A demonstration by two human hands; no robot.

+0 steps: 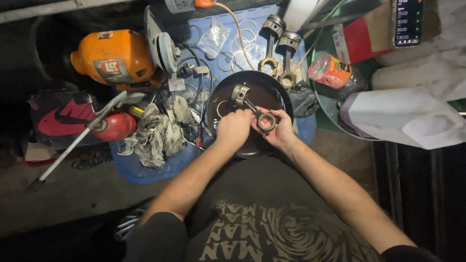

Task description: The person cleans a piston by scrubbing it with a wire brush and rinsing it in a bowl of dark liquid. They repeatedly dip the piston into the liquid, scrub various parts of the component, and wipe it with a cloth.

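A metal piston with its connecting rod is held over a round black pan. My right hand grips the rod's big ring end from below and the right. My left hand is closed on the rod just left of that ring. The piston head points away from me, toward the pan's far left. Two more pistons with connecting rods lie on the blue surface beyond the pan.
An orange bench grinder stands at the left, with a dirty rag and a red canister in front of it. Several thin metal rings lie behind the pan. A white jug, an orange bottle and a phone sit at the right.
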